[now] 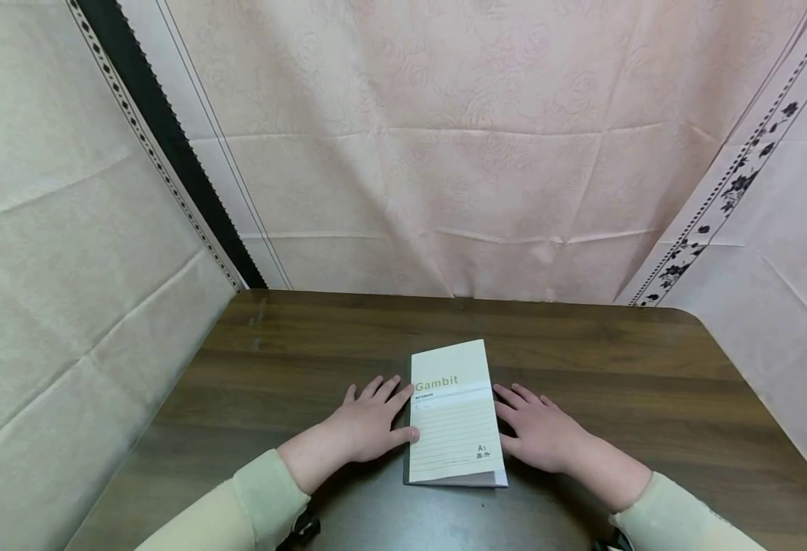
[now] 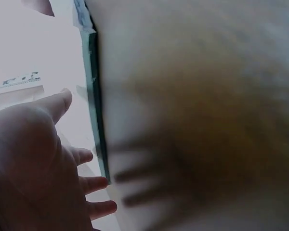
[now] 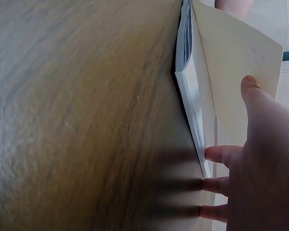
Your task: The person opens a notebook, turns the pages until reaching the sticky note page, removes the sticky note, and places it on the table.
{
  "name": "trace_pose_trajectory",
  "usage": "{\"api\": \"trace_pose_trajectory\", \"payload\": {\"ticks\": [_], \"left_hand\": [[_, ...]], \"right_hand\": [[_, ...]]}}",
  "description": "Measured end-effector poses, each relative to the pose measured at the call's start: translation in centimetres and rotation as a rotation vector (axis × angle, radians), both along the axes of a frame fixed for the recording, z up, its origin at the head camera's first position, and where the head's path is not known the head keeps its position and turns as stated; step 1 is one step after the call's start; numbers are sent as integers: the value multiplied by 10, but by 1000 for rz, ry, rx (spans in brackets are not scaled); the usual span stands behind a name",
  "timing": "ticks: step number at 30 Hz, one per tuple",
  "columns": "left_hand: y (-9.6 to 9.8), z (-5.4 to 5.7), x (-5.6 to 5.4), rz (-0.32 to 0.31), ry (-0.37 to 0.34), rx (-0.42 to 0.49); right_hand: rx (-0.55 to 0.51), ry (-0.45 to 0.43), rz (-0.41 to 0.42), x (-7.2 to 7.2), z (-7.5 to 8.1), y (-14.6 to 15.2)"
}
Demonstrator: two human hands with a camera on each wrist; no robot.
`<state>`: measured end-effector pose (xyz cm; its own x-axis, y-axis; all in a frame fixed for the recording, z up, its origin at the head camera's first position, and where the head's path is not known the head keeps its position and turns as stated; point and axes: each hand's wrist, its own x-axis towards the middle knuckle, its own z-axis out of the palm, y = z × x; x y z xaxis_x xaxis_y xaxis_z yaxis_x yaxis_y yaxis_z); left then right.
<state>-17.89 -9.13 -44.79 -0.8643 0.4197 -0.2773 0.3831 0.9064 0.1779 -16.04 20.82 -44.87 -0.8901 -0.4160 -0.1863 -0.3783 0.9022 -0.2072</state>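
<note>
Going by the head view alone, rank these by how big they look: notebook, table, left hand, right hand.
1. Table
2. Notebook
3. Left hand and right hand: they look too alike in size to rank apart.

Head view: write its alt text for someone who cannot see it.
A cream rectangular paper notebook printed "Gambit" lies on a brown wood-grain table, its front cover slightly raised. A bare left hand and a bare right hand, in pale green sleeves, flank it at its left and right edges. Pale patterned cloth hangs behind the table.
</note>
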Motion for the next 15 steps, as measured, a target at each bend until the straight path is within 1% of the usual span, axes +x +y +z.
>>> {"api": "trace_pose_trajectory", "payload": {"ticks": [4,9,12,15], "left_hand": [[7,10,0,-16,89,-13],[23,22,1,-31,217,-30],[36,27,0,-32,270,-26],[51,32,0,-27,308,-28]], "right_hand": [[-6,0,-3,1,3,-1],[-13,2,-8,1,3,-2],[-13,6,-13,1,1,-3],[-9,6,-17,1,1,-3]]}}
